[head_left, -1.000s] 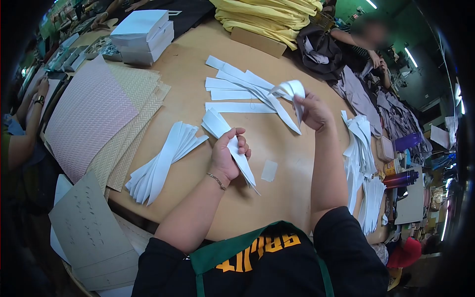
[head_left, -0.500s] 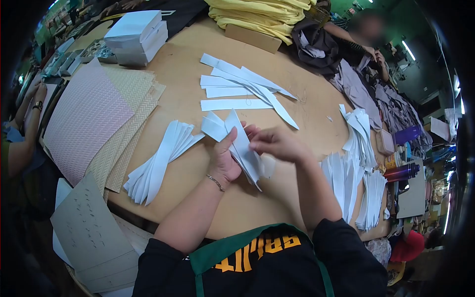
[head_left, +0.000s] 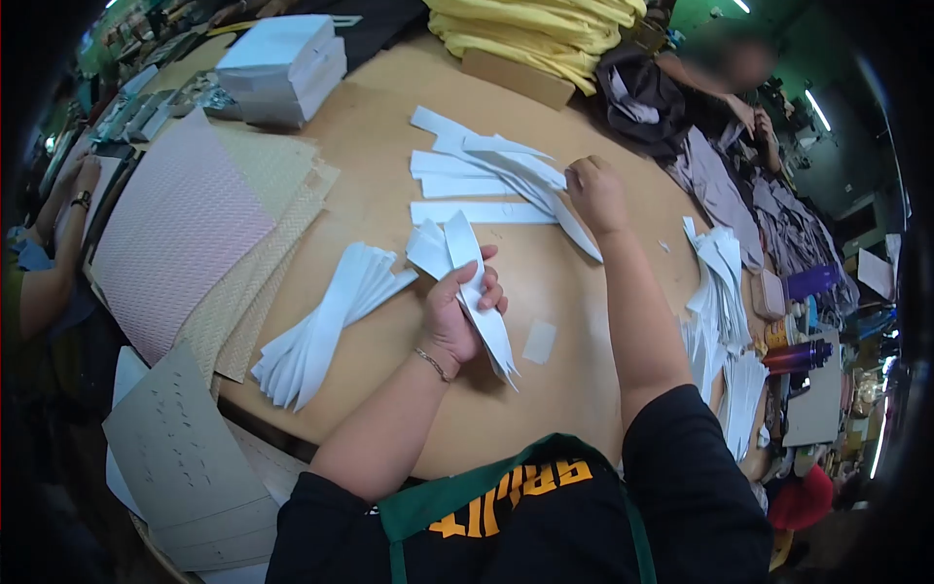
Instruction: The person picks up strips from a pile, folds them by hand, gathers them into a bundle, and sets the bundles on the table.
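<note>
My left hand (head_left: 462, 310) is wrapped around a small bundle of white strips (head_left: 465, 255), whose tapered ends point down toward me. Farther out on the table, my right hand (head_left: 597, 193) is closed at the tip of a white strip (head_left: 525, 167), which looks bent and partly raised over the loose pile. Other strips of that pile (head_left: 457, 187) lie flat, overlapping one another. Left of my left hand rests a fanned bundle of white strips (head_left: 326, 326). A small pale rectangular piece (head_left: 539, 341) lies on the table between my forearms.
More white strip bundles (head_left: 715, 292) lie along the right edge. Woven-textured sheets (head_left: 185, 234) and marked grey card (head_left: 190, 453) are at the left. A white stack (head_left: 282, 73) and yellow folded cloth (head_left: 535, 34) stand at the back. Co-workers' hands show at both sides.
My right hand has moved from the bundle in my left hand out to the loose pile, where one strip now bends upward. The small pale piece on the table shows fully.
</note>
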The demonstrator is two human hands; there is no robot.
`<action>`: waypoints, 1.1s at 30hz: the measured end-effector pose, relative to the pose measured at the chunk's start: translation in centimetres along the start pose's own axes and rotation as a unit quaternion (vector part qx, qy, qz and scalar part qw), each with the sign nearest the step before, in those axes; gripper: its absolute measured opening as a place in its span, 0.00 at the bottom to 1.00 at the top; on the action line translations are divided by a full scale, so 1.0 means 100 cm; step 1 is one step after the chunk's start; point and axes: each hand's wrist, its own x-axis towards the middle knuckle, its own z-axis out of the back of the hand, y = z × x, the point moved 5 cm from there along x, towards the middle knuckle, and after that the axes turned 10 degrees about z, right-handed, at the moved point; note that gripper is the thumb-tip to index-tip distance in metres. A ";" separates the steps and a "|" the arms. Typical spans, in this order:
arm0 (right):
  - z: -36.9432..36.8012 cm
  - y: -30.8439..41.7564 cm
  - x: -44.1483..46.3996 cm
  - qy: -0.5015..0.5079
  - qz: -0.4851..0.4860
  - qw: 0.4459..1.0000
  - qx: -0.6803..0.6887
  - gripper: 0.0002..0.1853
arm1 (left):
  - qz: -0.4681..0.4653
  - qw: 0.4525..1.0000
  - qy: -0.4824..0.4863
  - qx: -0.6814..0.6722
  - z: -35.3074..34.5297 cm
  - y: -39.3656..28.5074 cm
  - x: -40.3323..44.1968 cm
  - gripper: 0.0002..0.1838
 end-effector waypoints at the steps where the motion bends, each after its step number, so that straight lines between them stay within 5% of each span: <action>1: 0.013 0.006 -0.014 -0.016 -0.010 1.000 0.001 0.04 | 0.005 1.000 -0.007 0.002 -0.001 0.001 -0.001 0.22; 5: 0.010 0.002 -0.082 0.139 -0.105 0.984 0.044 0.13 | 0.007 1.000 -0.008 0.007 -0.001 0.003 -0.001 0.22; 11: 0.000 0.001 -0.077 0.123 -0.162 0.979 0.017 0.20 | -0.007 1.000 -0.010 0.007 0.001 -0.001 -0.003 0.22; 14: -0.015 -0.017 -0.079 0.214 -0.318 0.899 0.213 0.24 | -0.019 1.000 -0.008 0.003 0.002 -0.006 -0.005 0.21; 20: -0.018 -0.017 -0.070 0.265 -0.291 0.902 0.178 0.20 | -0.006 1.000 -0.007 0.002 -0.003 -0.001 -0.005 0.19; 23: -0.024 -0.020 -0.070 0.235 -0.387 0.860 0.235 0.21 | -0.001 1.000 -0.010 0.011 -0.003 0.000 -0.005 0.19; 26: -0.025 -0.011 -0.070 0.304 -0.312 0.897 0.079 0.27 | 0.002 1.000 -0.015 0.016 -0.003 0.000 -0.005 0.19; 32: -0.001 0.024 -0.071 0.217 -0.307 0.903 0.206 0.20 | 0.007 1.000 -0.026 0.005 0.003 0.001 -0.002 0.21; 33: 0.003 0.029 -0.068 0.153 -0.319 0.878 0.321 0.18 | 0.008 1.000 -0.025 -0.002 0.004 0.003 -0.001 0.21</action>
